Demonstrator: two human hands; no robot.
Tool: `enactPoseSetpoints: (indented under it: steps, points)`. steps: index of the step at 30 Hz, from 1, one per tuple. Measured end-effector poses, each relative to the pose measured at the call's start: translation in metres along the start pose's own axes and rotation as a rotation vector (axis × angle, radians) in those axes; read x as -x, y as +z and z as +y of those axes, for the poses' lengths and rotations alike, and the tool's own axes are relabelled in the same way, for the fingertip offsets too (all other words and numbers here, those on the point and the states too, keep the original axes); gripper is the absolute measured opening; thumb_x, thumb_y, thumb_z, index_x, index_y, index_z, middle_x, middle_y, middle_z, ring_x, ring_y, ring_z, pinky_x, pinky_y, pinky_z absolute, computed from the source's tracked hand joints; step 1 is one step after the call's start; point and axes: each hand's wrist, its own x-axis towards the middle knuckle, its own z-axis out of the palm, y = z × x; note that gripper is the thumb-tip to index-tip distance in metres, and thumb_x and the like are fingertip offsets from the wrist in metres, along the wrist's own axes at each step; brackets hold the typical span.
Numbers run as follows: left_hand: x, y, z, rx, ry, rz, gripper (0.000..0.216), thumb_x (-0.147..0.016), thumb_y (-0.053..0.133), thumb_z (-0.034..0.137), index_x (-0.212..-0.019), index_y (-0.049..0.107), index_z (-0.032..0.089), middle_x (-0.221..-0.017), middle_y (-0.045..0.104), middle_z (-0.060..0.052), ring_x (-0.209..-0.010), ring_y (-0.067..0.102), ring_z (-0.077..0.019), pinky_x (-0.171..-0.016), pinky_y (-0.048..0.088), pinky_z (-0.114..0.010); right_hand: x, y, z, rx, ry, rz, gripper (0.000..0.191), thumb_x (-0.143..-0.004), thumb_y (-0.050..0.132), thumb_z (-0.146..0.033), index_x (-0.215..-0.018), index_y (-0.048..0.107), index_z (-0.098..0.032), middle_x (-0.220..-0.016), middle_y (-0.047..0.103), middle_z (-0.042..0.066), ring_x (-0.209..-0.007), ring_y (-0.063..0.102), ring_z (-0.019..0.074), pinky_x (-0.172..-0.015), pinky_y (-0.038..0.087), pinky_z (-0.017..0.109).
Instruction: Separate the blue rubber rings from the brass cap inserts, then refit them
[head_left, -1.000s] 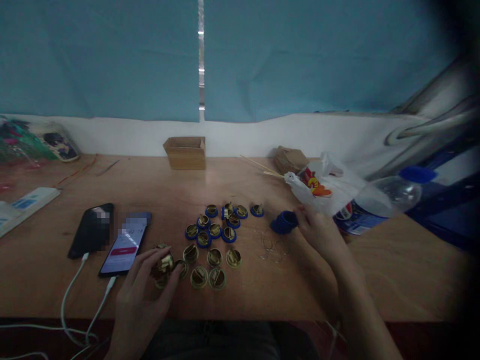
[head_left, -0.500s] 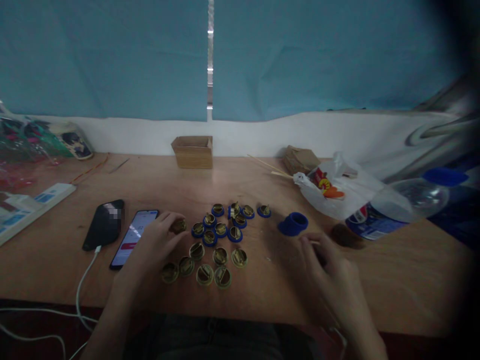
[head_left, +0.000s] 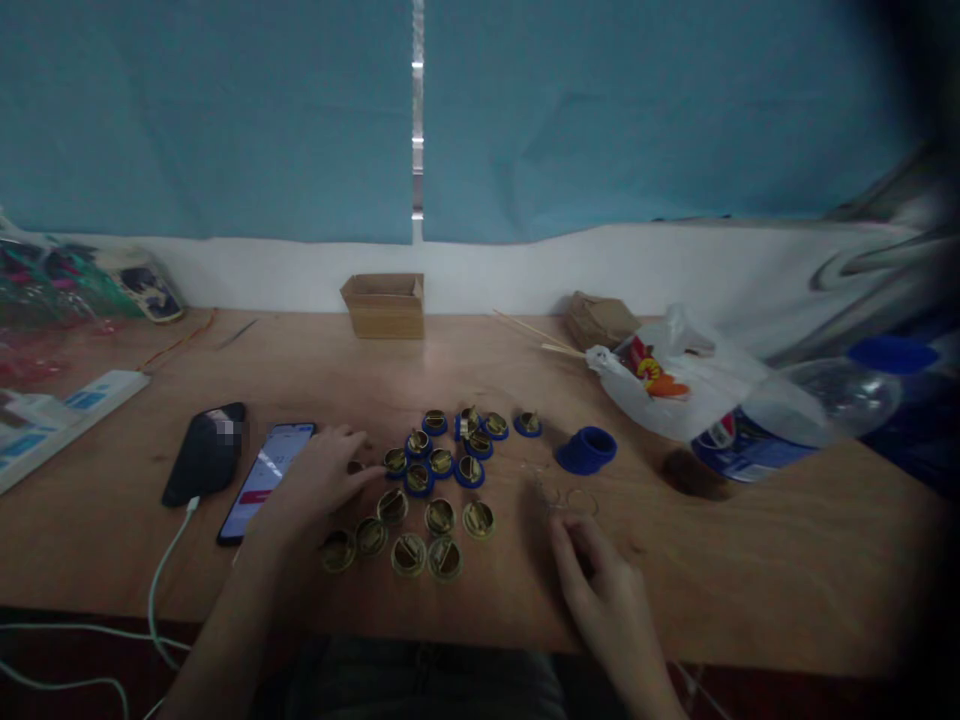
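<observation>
Brass discs (head_left: 440,517) spread across desk (head_left: 712,580), wire rings (head_left: 582,489) reached

Beside the phone (head_left: 266,470), the left hand (head_left: 319,475) is curled, its hold hidden. From near the blue cylinder (head_left: 587,457), the right hand (head_left: 601,580) has been brought to the rings; whether one is pinched cannot be told.

disc (head_left: 355,466) mostly hidden by L hand (head_left: 321,480), thin rings (head_left: 583,490) blurred, pwr strip (head_left: 75,425) cut off @ L edge

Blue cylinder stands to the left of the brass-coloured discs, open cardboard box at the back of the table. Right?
No: the blue cylinder stands to the right of the brass-coloured discs, per the head view. The open cardboard box is at the back.
</observation>
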Motion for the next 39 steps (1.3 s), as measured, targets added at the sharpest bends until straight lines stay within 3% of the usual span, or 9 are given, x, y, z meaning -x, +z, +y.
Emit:
enactPoseSetpoints:
  steps: [7, 12, 15, 19, 22, 26, 29, 34, 39]
  points:
    - [-0.010, 0.016, 0.023, 0.153, 0.020, 0.186, 0.014, -0.086, 0.058, 0.026, -0.074, 0.062, 0.020, -0.087, 0.071, -0.007, -0.088, 0.068, -0.0257, -0.080, 0.051, -0.037, 0.003, 0.000, 0.004, -0.030, 0.002, 0.021, 0.025, -0.095, 0.045, -0.041, -0.087, 0.060, -0.023, -0.080, 0.074, 0.005, -0.072, 0.073, 0.0226, -0.059, 0.051, 0.027]
    - [0.013, 0.005, 0.039, 0.367, -0.006, 0.418, 0.015, -0.094, 0.049, 0.032, -0.091, 0.058, 0.021, -0.127, 0.065, -0.011, -0.110, 0.066, -0.0244, -0.083, 0.057, -0.036, 0.013, -0.004, -0.014, -0.133, -0.010, -0.014, 0.022, -0.094, 0.048, -0.038, -0.087, 0.060, -0.022, -0.077, 0.071, 0.003, -0.070, 0.071, 0.0198, -0.060, 0.051, 0.024]
    - [0.037, 0.010, 0.064, 0.909, -0.122, 0.528, 0.017, -0.091, 0.057, 0.036, -0.085, 0.055, 0.021, -0.124, 0.068, -0.009, -0.102, 0.070, -0.0245, -0.072, 0.062, -0.034, 0.024, -0.004, -0.047, -0.271, -0.059, -0.086, 0.018, -0.095, 0.048, -0.035, -0.091, 0.060, -0.022, -0.072, 0.064, 0.000, -0.063, 0.065, 0.0161, -0.055, 0.049, 0.022]
    - [0.063, 0.030, 0.097, 1.272, -0.245, 0.400, 0.018, -0.087, 0.066, 0.035, -0.082, 0.060, 0.018, -0.118, 0.071, -0.010, -0.089, 0.074, -0.0232, -0.063, 0.063, -0.030, 0.036, 0.007, -0.089, -0.508, -0.073, -0.156, 0.017, -0.096, 0.047, -0.034, -0.107, 0.057, -0.025, -0.062, 0.049, -0.005, -0.051, 0.052, 0.0125, -0.048, 0.044, 0.020]
    - [0.074, 0.043, 0.108, 1.384, -0.218, 0.378, 0.016, -0.087, 0.067, 0.031, -0.078, 0.062, 0.019, -0.117, 0.073, -0.008, -0.103, 0.071, -0.0237, -0.081, 0.061, -0.032, 0.037, 0.020, -0.102, -0.588, -0.087, -0.155, 0.016, -0.094, 0.051, -0.032, -0.107, 0.054, -0.024, -0.069, 0.052, -0.004, -0.057, 0.054, 0.0131, -0.052, 0.046, 0.021]
    - [0.082, 0.045, 0.110, 1.481, -0.147, 0.329, 0.012, -0.088, 0.067, 0.028, -0.079, 0.064, 0.021, -0.122, 0.071, -0.006, -0.113, 0.066, -0.0224, -0.098, 0.051, -0.033, 0.034, 0.028, -0.100, -0.578, -0.080, -0.122, 0.009, -0.094, 0.051, -0.029, -0.087, 0.053, -0.023, -0.071, 0.052, -0.002, -0.062, 0.054, 0.0135, -0.056, 0.047, 0.022]
    - [0.084, 0.041, 0.108, 1.520, -0.118, 0.288, 0.005, -0.087, 0.068, 0.025, -0.092, 0.067, 0.025, -0.118, 0.072, -0.005, -0.109, 0.067, -0.0203, -0.092, 0.054, -0.029, 0.031, 0.023, -0.095, -0.570, -0.128, -0.079, 0.012, -0.093, 0.051, -0.027, -0.083, 0.054, -0.023, -0.071, 0.053, -0.002, -0.063, 0.054, 0.0137, -0.057, 0.046, 0.022]
    - [0.084, 0.037, 0.105, 1.494, -0.031, 0.218, 0.043, -0.084, 0.071, 0.020, -0.123, 0.058, 0.035, -0.103, 0.069, 0.000, -0.096, 0.067, -0.0151, -0.083, 0.055, -0.022, 0.028, 0.012, -0.092, -0.581, -0.177, -0.125, 0.012, -0.095, 0.048, -0.026, -0.091, 0.060, -0.024, -0.071, 0.056, -0.002, -0.061, 0.055, 0.0126, -0.056, 0.048, 0.020]
    - [0.082, 0.038, 0.108, 1.317, 0.083, 0.102, 0.029, -0.092, 0.060, 0.019, -0.116, 0.064, 0.034, -0.113, 0.066, -0.002, -0.108, 0.062, -0.0163, -0.093, 0.050, -0.023, 0.032, 0.008, -0.087, -0.530, -0.238, -0.047, 0.022, -0.094, 0.050, -0.024, -0.115, 0.057, -0.028, -0.094, 0.064, 0.003, -0.088, 0.066, 0.0174, -0.074, 0.054, 0.025]
